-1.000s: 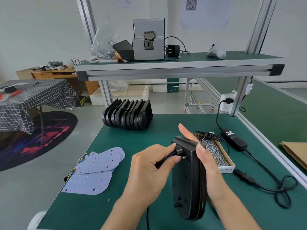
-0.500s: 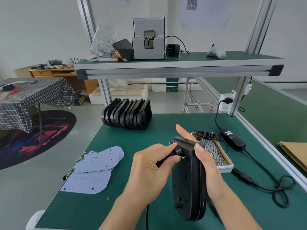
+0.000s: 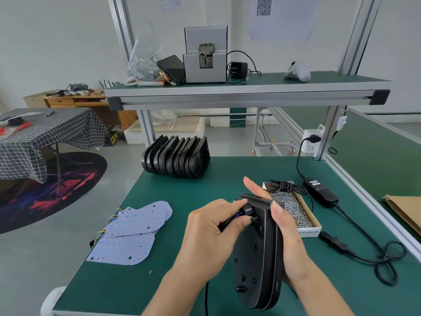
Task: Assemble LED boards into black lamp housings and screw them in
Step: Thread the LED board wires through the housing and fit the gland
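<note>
A black lamp housing [image 3: 256, 258] stands on edge above the green bench, its back towards me. My right hand [image 3: 282, 231] holds it from the right, thumb on its rim and index finger stretched straight past the top. My left hand [image 3: 211, 233] pinches a dark cable with blue wires [image 3: 232, 218] at the round fitting near the housing's top. A row of empty black housings [image 3: 175, 159] stands at the bench's far side. Pale LED boards [image 3: 134, 233] with coloured wires lie at the left.
An open box of screws [image 3: 293, 208] sits just right of my hands, with a coiled black cord on its far end. A power adapter [image 3: 321, 192] and its cable trail to the right edge. An overhead shelf [image 3: 246, 92] carries a grey screw feeder [image 3: 206, 55].
The hands and housing have barely shifted. My left fingers have closed a little further over the fitting at the top of the housing.
</note>
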Demonstrator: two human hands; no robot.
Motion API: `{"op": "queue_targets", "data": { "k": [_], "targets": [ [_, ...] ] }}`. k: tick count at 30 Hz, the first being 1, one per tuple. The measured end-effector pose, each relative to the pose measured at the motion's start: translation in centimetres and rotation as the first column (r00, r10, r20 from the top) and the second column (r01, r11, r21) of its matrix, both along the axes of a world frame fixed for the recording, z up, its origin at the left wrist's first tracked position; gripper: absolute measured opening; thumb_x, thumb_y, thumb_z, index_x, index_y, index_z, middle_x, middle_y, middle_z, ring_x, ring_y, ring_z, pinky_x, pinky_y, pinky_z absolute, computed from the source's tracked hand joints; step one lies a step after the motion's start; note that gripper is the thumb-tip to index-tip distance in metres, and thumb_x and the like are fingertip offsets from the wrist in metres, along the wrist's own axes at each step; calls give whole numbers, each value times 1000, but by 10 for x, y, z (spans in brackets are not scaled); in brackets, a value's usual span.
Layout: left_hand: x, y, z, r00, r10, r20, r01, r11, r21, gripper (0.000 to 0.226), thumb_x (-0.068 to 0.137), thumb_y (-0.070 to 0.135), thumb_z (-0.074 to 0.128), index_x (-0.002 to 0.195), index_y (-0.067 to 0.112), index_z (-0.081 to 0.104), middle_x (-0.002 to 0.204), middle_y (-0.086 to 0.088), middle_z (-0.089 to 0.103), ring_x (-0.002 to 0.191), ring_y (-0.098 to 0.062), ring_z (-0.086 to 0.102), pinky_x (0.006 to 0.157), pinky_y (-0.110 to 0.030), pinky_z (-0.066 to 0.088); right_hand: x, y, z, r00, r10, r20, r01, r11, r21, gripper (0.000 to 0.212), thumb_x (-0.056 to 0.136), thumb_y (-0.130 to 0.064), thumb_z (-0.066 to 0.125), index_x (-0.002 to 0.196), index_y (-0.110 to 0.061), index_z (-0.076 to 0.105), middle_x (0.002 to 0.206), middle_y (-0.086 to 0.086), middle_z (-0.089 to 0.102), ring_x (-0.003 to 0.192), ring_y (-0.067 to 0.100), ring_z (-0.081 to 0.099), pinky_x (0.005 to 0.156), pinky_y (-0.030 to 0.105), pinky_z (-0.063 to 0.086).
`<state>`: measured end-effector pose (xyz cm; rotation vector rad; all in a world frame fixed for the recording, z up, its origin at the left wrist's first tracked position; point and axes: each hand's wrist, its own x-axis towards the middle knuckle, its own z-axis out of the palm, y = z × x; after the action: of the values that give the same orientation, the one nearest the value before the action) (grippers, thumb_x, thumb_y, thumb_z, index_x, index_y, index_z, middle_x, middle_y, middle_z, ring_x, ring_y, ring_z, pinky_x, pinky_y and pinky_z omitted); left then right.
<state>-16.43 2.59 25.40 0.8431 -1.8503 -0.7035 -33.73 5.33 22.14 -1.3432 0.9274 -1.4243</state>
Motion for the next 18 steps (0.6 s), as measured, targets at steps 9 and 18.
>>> {"op": "queue_targets", "data": {
  "k": [9, 18],
  "targets": [
    [13, 3, 3, 999, -39, 10, 33, 941, 337, 5, 94, 46, 68, 99, 44, 68, 69, 7, 65, 59, -6, 50, 56, -16, 42, -2, -10, 5, 988, -91, -125, 84, 995, -56, 93, 83, -79, 66, 160, -34, 39, 151, 1, 59, 145, 33, 47, 122, 67, 26],
    [18, 2, 7, 978, -207, -9, 184, 847, 499, 42, 91, 62, 59, 78, 24, 69, 57, 6, 29, 56, -17, 19, 50, -28, 18, -5, -9, 6, 974, -69, -216, 63, 997, -34, 96, 73, -89, 65, 151, -34, 53, 145, -1, 64, 137, 26, 57, 114, 49, 43]
  ]
}}
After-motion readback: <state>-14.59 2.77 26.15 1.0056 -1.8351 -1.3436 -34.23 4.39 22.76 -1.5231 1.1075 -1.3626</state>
